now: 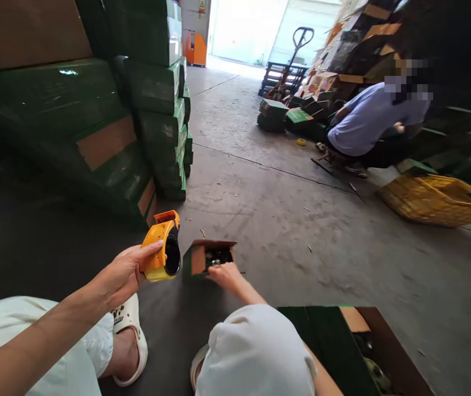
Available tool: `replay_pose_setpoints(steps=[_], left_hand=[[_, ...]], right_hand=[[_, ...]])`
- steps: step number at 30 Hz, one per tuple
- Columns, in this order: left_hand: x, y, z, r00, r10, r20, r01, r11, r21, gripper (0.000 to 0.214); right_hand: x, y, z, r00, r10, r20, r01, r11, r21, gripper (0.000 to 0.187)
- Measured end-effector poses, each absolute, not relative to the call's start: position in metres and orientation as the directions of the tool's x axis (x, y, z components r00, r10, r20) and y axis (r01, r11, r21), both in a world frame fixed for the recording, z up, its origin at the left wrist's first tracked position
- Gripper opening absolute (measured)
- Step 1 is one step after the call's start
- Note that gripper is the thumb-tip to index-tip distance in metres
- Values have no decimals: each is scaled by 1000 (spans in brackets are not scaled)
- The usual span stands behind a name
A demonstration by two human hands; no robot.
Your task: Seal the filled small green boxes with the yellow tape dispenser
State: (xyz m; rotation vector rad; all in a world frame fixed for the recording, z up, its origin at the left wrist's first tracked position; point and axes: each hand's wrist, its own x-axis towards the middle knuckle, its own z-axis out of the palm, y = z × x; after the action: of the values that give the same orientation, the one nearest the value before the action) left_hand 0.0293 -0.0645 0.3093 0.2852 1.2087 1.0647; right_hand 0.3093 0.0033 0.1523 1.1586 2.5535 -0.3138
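My left hand (130, 269) is wrapped around an orange tape dispenser (155, 250) with a roll of yellow tape, held up left of a small green cardboard box (194, 269). That box stands on the floor with its top open, and some dark and shiny items show inside, too small to name. My right hand (225, 275) has its fingers curled over the near right edge of this box; the fingertips are partly hidden. A larger open green box (322, 335) lies beside my right knee, with dark and greenish items in it.
Stacks of green boxes (161, 132) rise at the left. At the right a person (367, 121) crouches beside a yellow basket (417, 201) and piled boxes. A pallet jack (297, 49) stands further back, near the bright doorway. Small scraps lie on the concrete floor (268, 242).
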Motion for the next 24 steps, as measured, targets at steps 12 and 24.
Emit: replay_pose_setpoints(steps=[12, 24], left_hand=[[36, -71, 291, 75, 755, -652, -458, 606, 650, 20], [35, -71, 281, 45, 782, -621, -460, 569, 682, 18]], right_hand=[[323, 13, 147, -667, 678, -310, 744, 632, -217, 34], [414, -13, 244, -168, 977, -129, 658, 13, -753, 54]])
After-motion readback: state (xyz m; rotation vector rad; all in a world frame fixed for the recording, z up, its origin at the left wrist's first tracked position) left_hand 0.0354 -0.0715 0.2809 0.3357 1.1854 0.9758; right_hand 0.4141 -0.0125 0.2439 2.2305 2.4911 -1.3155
